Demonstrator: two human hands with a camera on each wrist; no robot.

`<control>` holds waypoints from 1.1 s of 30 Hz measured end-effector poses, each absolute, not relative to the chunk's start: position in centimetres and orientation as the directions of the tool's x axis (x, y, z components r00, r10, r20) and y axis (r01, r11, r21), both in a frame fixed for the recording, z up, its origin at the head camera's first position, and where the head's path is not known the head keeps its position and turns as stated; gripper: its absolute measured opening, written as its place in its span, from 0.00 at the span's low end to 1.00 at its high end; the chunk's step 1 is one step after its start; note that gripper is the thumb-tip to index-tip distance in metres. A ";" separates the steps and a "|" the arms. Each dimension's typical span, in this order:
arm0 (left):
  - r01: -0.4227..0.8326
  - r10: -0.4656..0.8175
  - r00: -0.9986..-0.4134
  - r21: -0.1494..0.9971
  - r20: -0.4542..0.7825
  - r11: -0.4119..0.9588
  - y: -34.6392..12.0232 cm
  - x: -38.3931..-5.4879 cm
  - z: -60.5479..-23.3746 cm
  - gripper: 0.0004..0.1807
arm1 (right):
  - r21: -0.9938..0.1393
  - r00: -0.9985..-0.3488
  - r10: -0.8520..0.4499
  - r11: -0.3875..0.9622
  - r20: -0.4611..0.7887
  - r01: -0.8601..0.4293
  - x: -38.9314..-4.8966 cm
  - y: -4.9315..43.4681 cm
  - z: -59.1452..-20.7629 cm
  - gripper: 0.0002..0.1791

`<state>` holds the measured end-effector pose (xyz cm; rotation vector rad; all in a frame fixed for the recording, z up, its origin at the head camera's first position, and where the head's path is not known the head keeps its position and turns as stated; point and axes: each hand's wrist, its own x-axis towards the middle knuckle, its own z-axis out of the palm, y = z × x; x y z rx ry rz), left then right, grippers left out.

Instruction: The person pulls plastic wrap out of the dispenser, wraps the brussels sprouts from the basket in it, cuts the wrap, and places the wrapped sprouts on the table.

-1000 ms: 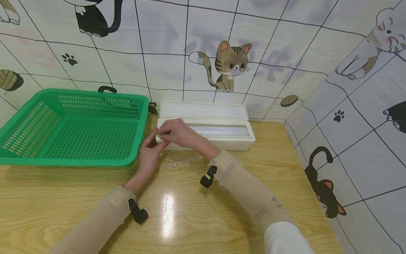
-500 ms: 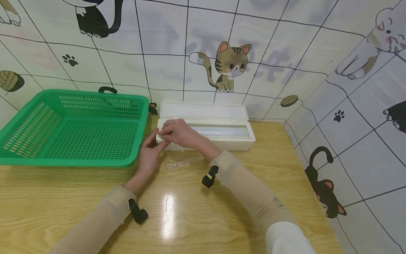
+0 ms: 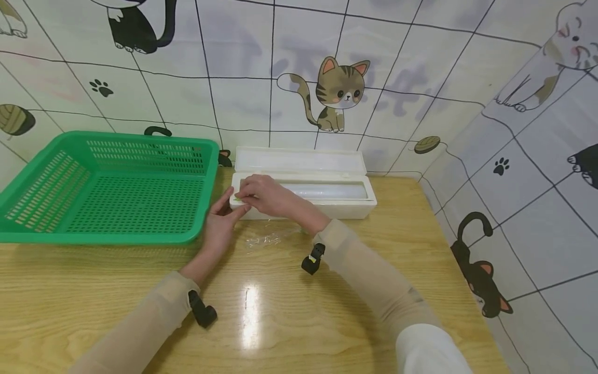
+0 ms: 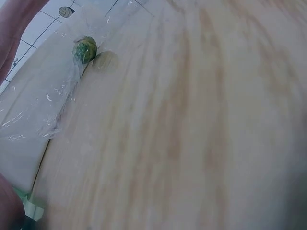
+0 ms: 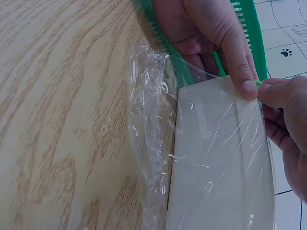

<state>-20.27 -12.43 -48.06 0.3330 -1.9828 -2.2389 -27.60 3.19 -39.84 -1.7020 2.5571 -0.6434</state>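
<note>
A long white cling film dispenser [image 3: 322, 209] stands at the back of the table, its lid [image 3: 299, 161] raised against the wall. The film roll [image 3: 329, 191] shows inside. My left hand [image 3: 218, 228] grips the dispenser's left end, thumb at the front edge. At that end my right hand [image 3: 266, 196] pinches a small green slide cutter [image 5: 258, 84] on the edge, mostly hidden by the fingers. Clear cling film [image 5: 156, 110] hangs over the front and lies crumpled on the table. In the left wrist view, only parts of the hands show at the left edge.
A green plastic basket [image 3: 131, 240] stands to the left, close to my left hand. The wooden table [image 3: 261, 322] meets a cat-printed wall covering [image 3: 243, 104] at the back and right. A small round green thing [image 4: 85, 49] shows near the film.
My right hand has shifted slightly to the right with the green slide cutter along the dispenser's edge. My left hand has stayed at the left end.
</note>
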 end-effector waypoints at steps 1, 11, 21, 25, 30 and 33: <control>-0.042 -0.244 -0.967 0.990 -0.074 -0.135 -12.4 -20.3 -48.0 0.37 | -0.328 -0.411 -0.885 0.330 0.217 -0.885 -27.6 3.3 -39.8 0.10; 0.028 -0.274 -0.962 0.999 0.018 -0.031 -11.6 -19.9 -47.9 0.36 | -0.301 -0.402 -0.870 0.317 0.286 -0.900 -27.3 4.5 -40.4 0.08; 0.096 -0.262 -0.961 0.995 0.091 -0.006 -11.6 -20.2 -48.4 0.29 | -0.308 -0.403 -0.870 0.315 0.285 -0.898 -27.4 4.7 -40.7 0.08; 0.094 -0.252 -0.964 0.995 0.088 -0.013 -11.6 -20.3 -48.6 0.28 | -0.303 -0.395 -0.878 0.311 0.272 -0.901 -27.5 4.9 -40.4 0.09; 0.065 -0.242 -0.969 0.997 0.056 -0.029 -11.8 -20.3 -48.4 0.29 | -0.296 -0.389 -0.883 0.310 0.263 -0.903 -27.5 5.5 -40.1 0.09; 0.051 -0.238 -0.970 0.998 0.043 -0.028 -11.8 -20.2 -48.2 0.29 | -0.277 -0.378 -0.887 0.305 0.265 -0.911 -27.5 6.0 -40.0 0.10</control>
